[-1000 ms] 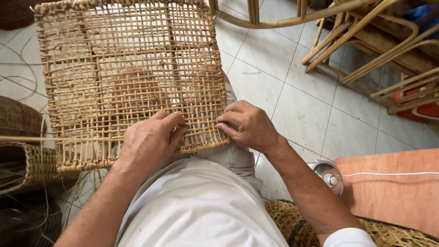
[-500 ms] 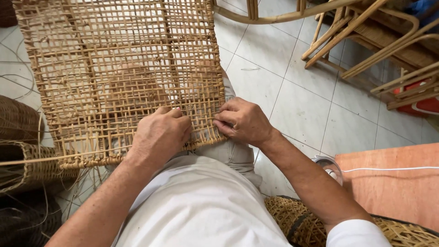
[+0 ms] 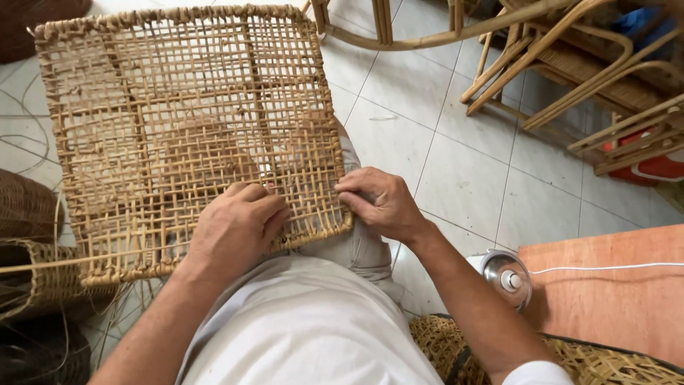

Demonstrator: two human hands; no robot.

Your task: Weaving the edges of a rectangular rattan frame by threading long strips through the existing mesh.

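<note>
A square woven rattan panel (image 3: pixel 178 121) with an open lattice rests on my lap and stretches away from me. My left hand (image 3: pixel 239 224) lies flat on its near edge, fingers curled over the strands. My right hand (image 3: pixel 377 203) pinches the panel's near right corner, fingertips pressed on the weave at the rim. A long loose cane strand (image 3: pixel 43 265) sticks out to the left from the panel's near edge.
Woven baskets (image 3: pixel 32 285) sit on the floor at my left. Bamboo chair frames (image 3: pixel 570 78) stand at the back right. An orange board (image 3: pixel 613 292), a small round metal appliance (image 3: pixel 502 278) with a white cord, and a woven mat (image 3: pixel 570 356) lie at my right.
My view has shifted so the panel's far edge shows again. My right hand has slid along the near edge to the right corner; my left hand stays pressed on the weave.
</note>
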